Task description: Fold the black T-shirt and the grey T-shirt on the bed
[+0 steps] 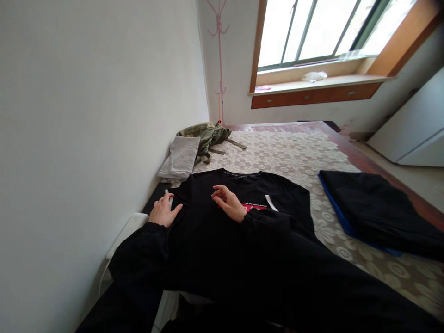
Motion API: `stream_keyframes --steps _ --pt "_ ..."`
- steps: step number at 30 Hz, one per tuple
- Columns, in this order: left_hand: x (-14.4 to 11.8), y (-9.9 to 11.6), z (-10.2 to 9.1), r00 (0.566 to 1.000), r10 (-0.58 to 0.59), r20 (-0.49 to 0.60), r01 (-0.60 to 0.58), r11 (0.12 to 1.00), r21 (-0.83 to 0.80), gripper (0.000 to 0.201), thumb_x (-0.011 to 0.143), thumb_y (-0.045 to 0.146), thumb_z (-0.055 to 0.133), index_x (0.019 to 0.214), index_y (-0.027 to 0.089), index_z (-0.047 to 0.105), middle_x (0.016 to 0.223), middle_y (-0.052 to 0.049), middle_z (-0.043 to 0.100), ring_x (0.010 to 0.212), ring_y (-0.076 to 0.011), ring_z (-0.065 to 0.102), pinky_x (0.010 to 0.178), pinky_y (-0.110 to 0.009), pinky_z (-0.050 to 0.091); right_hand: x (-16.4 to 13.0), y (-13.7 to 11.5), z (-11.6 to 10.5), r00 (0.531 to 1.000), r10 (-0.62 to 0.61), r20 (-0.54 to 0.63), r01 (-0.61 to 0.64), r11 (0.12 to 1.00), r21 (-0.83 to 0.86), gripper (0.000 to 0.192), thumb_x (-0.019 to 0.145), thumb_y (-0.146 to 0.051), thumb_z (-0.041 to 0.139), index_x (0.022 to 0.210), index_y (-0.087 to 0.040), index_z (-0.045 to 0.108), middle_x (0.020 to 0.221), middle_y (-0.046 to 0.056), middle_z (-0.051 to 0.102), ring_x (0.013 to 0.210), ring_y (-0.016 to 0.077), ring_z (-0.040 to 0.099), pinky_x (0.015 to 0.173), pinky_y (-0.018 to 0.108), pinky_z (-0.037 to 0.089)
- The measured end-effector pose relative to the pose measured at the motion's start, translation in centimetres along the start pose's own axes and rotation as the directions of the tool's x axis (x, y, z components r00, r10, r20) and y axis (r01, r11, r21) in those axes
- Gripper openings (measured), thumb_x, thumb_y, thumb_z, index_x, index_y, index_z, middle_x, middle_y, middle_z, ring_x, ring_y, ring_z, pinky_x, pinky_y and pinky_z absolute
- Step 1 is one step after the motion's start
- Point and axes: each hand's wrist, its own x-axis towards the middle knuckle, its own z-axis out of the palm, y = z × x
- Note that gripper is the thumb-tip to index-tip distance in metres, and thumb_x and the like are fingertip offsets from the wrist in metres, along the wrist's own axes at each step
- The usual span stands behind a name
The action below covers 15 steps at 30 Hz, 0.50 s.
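Observation:
A black T-shirt (208,240) lies spread out with its neckline pointing away from me. It has a red print with white lettering (255,206) on the chest and a white stripe (271,202) to the right of that. My left hand (163,210) rests on the shirt's left sleeve, thumb apart from the fingers, beside another white stripe (171,201). Over the chest is my right hand (229,203), fingers loosely stretched toward the left and holding nothing. Whether it touches the cloth I cannot tell. My dark sleeves cover part of the shirt's lower half.
A floral cloth (277,150) covers the table. Folded black clothing (378,210) with blue underneath lies at right. Against the left wall are a grey folded item (183,155), a camouflage bag (211,136) and a white box-like object (128,231). Behind stands a pink coat rack (219,51).

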Motion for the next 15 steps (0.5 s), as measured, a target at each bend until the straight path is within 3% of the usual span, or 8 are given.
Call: stream_keyframes --steps 7,11,15 --pt "1.1 -0.2 1.0 0.982 0.142 -0.122 -0.172 0.942 -0.29 0.027 0.082 0.025 0.058 0.107 0.021 0.069 0.118 -0.008 0.071 0.113 -0.0254 0.066 0.105 -0.039 0.049 -0.3 -0.5 -0.1 1.0 -0.008 0.026 0.008 1.0 -0.005 0.034 0.089 -0.028 0.062 0.122 -0.025 0.056 0.097 0.002 0.072 0.081 0.0158 0.067 0.074 0.032 0.055" --pt "1.2 0.6 -0.2 0.987 0.114 -0.112 -0.144 0.94 -0.31 0.038 0.085 0.024 0.055 0.12 0.022 0.069 0.125 -0.006 0.071 0.114 -0.0233 0.066 0.106 -0.036 0.05 -0.3 -0.8 -0.2 0.999 -0.005 0.042 0.005 1.0 0.004 0.031 0.089 -0.029 0.062 0.119 -0.025 0.057 0.096 0.002 0.071 0.081 0.0155 0.067 0.073 0.031 0.055" --pt "0.4 3.3 -1.7 0.953 0.126 -0.274 -0.2 0.944 -0.263 0.045 0.091 0.021 0.048 0.132 0.018 0.064 0.137 -0.01 0.066 0.129 -0.0234 0.06 0.116 -0.037 0.043 -0.2 -0.8 -0.2 0.999 0.012 0.049 -0.014 0.999 0.038 0.03 0.091 -0.037 0.063 0.118 -0.025 0.058 0.096 0.003 0.07 0.081 0.0167 0.068 0.073 0.032 0.055"
